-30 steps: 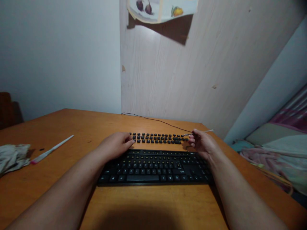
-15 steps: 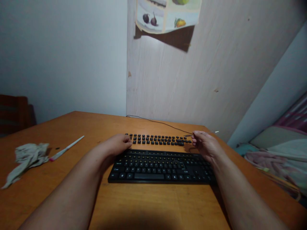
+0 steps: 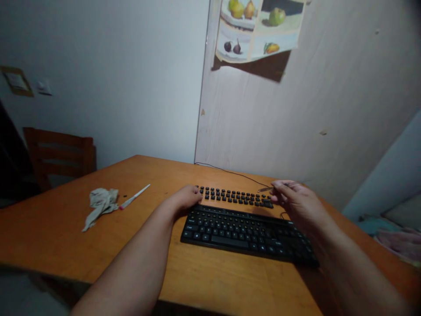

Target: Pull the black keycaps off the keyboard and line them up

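Note:
A black keyboard [image 3: 230, 242] lies on the wooden table, with part of its upper rows lacking caps. Behind it, loose black keycaps [image 3: 232, 196] are laid out in rows. My left hand [image 3: 188, 197] rests at the left end of those rows by the keyboard's back left corner, its fingers curled together; whatever is in them is hidden. Over the right end of the rows, my right hand [image 3: 292, 197] pinches a thin pointed tool [image 3: 265, 189] that looks like tweezers. Its tip points left, above the keycaps. My right forearm covers part of the keyboard's right end.
On the left of the table [image 3: 131, 245] lie a crumpled pale cloth [image 3: 102, 206], a white stick with a pink end [image 3: 135, 196] and a small dark piece [image 3: 125, 196]. A thin black cable [image 3: 230, 170] runs behind the keycaps. A wooden chair [image 3: 61, 151] stands at the left.
The view has turned left, so everything sits further right and the chair shows more. Both hands keep about the same places by the keycap rows; the right still holds the tool.

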The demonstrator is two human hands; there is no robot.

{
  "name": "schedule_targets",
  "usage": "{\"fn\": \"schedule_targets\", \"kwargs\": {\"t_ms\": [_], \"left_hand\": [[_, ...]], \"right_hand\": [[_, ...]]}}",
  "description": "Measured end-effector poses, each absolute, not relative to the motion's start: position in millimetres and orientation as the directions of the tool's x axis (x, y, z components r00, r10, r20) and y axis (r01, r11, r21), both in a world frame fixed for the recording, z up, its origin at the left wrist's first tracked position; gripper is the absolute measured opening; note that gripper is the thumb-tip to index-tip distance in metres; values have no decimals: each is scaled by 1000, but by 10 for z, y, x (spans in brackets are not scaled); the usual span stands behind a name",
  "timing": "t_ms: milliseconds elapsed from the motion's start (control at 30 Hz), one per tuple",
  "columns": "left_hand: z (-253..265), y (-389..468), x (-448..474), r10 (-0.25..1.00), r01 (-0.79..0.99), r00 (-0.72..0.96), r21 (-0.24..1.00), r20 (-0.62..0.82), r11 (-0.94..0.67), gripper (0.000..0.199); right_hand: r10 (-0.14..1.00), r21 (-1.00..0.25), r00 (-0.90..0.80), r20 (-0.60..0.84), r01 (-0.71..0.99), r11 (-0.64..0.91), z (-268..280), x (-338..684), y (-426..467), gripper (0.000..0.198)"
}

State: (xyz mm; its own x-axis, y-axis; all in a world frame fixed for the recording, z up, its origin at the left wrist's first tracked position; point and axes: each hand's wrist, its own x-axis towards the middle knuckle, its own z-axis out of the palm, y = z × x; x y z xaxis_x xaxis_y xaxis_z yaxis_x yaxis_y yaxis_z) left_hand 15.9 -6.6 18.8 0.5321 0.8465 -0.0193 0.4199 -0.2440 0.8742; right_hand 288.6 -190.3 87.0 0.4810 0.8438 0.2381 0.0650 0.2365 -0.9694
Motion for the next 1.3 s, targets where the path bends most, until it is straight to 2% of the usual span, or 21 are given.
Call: {"fn": "schedule_targets", "kwargs": {"t_ms": [267,467,633,933,1167,1300], "left_hand": [[136,-28,116,843,385,535,906,-63,-177,8],[108,-108,-36,817,261,577,946,8,-194,18],[74,-157,-104,815,182,577,964,57,-196,25],[-53,-79,-74,806,170,577,947,130,-274,27],[-107,-52,-47,813,215,563,925,145,-313,25],[-94,-43,-41,813,253,565,907,143,-336,23]], "right_hand": [[924,-954,256,284,172,246,823,2072,-1790,29],[972,-963,76,222,172,206,760,1661,-1663,27],[983,-968,-8,185,170,184,706,1507,-1524,22],[988,-981,-62,141,124,148,569,1332,-1366,24],[988,-972,32,149,190,140,467,1373,-1386,26],[987,-967,26,156,207,148,416,1405,-1416,27]]}}
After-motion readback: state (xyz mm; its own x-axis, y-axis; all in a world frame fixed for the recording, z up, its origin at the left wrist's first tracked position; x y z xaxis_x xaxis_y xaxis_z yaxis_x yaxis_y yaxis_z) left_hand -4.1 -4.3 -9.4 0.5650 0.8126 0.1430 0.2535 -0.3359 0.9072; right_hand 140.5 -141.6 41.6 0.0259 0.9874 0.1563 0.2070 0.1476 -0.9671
